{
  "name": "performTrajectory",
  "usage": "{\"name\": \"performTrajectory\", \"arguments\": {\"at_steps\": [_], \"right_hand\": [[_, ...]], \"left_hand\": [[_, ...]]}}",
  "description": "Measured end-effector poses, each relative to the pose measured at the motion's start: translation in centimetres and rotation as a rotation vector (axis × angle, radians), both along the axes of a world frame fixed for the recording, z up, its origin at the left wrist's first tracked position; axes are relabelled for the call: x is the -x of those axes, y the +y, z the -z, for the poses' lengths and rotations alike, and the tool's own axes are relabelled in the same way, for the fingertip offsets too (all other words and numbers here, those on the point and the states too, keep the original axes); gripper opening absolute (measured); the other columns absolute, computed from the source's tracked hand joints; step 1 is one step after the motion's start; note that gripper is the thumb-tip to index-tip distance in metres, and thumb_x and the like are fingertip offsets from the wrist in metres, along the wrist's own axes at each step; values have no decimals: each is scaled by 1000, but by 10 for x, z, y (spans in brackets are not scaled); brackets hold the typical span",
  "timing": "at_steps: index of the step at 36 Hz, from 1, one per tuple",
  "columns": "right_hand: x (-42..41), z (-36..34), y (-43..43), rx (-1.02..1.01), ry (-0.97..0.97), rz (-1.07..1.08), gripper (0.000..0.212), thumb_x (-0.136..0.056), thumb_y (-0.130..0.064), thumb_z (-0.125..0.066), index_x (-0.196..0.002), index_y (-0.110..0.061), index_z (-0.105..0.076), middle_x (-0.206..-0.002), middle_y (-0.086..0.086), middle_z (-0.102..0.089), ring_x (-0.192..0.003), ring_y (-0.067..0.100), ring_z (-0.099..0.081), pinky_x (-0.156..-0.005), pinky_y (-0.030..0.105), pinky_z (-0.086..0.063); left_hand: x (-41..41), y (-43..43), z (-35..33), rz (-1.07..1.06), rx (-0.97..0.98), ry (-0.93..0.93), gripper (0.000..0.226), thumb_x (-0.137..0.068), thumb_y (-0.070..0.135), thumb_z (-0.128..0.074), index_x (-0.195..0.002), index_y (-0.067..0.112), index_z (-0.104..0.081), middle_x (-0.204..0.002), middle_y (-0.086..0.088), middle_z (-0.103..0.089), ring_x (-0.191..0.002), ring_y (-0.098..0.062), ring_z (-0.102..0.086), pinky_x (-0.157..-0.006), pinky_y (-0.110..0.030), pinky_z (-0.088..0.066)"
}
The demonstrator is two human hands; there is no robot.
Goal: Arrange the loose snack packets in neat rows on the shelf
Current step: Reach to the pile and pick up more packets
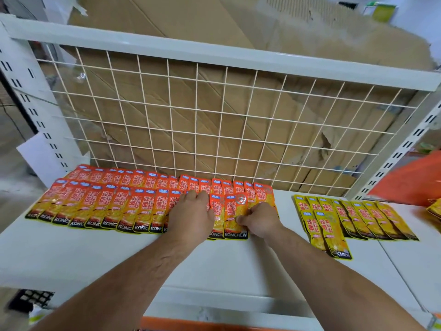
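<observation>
The left hand (191, 212) is lying flat in the middle of the frame. Its fingers are straight and close together, pressing down on the front row of glossy orange-and-yellow foil snack packets (100, 209). Just to its right, the right hand (261, 220) is pinching the end orange packet (232, 209). The thumb is sitting on the packet's face and the fingers are curling at its right edge.

That front row and the back row of matching orange packets (133, 179) are lying overlapped like roof tiles on the flat white metal shelf (214, 263). They are running from the left of the frame to the centre, and the back row is sitting close to the white wire grid panel (214, 120). A group of yellow foil packets (358, 218) is waiting well apart at the right.

These packets are looking light, thin and bendy, and the slick film (see the glare on it) is likely to let them slide over one another. A flat palm pinning the neighbours is therefore making sense. The best hold is looking like a pinch at a side edge or the sealed end, not a squeeze on the soft middle.
</observation>
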State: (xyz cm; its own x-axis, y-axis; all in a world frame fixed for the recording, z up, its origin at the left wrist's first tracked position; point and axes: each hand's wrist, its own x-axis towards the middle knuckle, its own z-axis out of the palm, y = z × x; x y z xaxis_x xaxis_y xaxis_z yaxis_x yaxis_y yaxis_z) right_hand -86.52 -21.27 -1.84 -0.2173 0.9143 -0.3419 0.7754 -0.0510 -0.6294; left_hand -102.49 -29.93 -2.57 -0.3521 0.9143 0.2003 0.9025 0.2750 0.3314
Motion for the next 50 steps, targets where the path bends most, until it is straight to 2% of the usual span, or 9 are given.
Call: {"name": "performTrajectory", "arguments": {"at_steps": [3,7,16,22,28,37,44,48,50], "right_hand": [[1,0,0,-52,-81,-22,36,-81,-37,-77,-62,-19,-54,-71,-3,-60,-72,18,-58,-58,24,-39],[1,2,1,1,83,16,26,-79,-28,-82,-74,-7,-69,-68,-2,-64,-67,15,-57,-57,25,-42],[1,5,5,-61,-96,-19,40,-80,-34,-80,-56,-20,-51,-59,-7,-53,-59,11,-53,-47,22,-32],[2,4,2,-138,-207,-29,42,-78,-41,-78,-59,-18,-48,-64,-3,-52,-69,20,-55,-55,24,-36],[3,2,0,-148,-245,-41,30,-78,-44,-76,-77,-18,-60,-79,-1,-60,-83,23,-65,-64,27,-44],[-8,-4,-15,-273,-256,-41,33,-82,-49,-64,-70,-20,-54,-72,-5,-59,-76,23,-60,-63,27,-43],[-63,3,-30,-625,-450,-292,45,-76,-55,-39,-94,-28,-70,-92,0,-67,-88,32,-61,-71,37,-53],[-103,-5,-41,-522,-606,-312,56,-83,-53,-52,-133,-27,-53,-139,-4,-51,-131,25,-43,-97,39,-42],[-123,-5,-43,-469,-621,-304,62,-84,-56,-48,-140,-29,-46,-149,-6,-41,-138,22,-35,-104,38,-37]], "left_hand": [[1,-2,1,10,6,6,34,-94,38,-53,-121,18,-57,-115,-4,-56,-106,-22,-52,-79,-33,-49],[1,-5,2,27,30,41,34,-94,37,-51,-122,18,-57,-118,-4,-56,-112,-24,-51,-84,-34,-47],[0,-5,2,30,47,21,35,-94,38,-53,-123,19,-58,-119,-3,-57,-114,-23,-51,-90,-37,-48],[-1,-5,1,23,57,20,38,-94,39,-53,-126,20,-57,-122,-2,-57,-116,-23,-51,-92,-37,-48],[-5,-6,1,18,52,20,40,-94,41,-52,-127,18,-57,-120,-3,-56,-112,-22,-50,-88,-36,-50],[-22,3,2,84,9,78,41,-91,45,-50,-125,24,-58,-119,1,-57,-115,-22,-46,-94,-37,-38],[-61,18,5,304,53,58,56,-90,52,-46,-140,28,-45,-142,4,-45,-134,-23,-35,-109,-43,-28],[-94,22,4,428,152,123,62,-93,56,-37,-149,30,-30,-156,3,-28,-145,-24,-17,-119,-48,-9],[-112,22,2,470,175,120,63,-94,56,-35,-150,30,-27,-158,4,-25,-146,-23,-15,-119,-49,-8]]}}
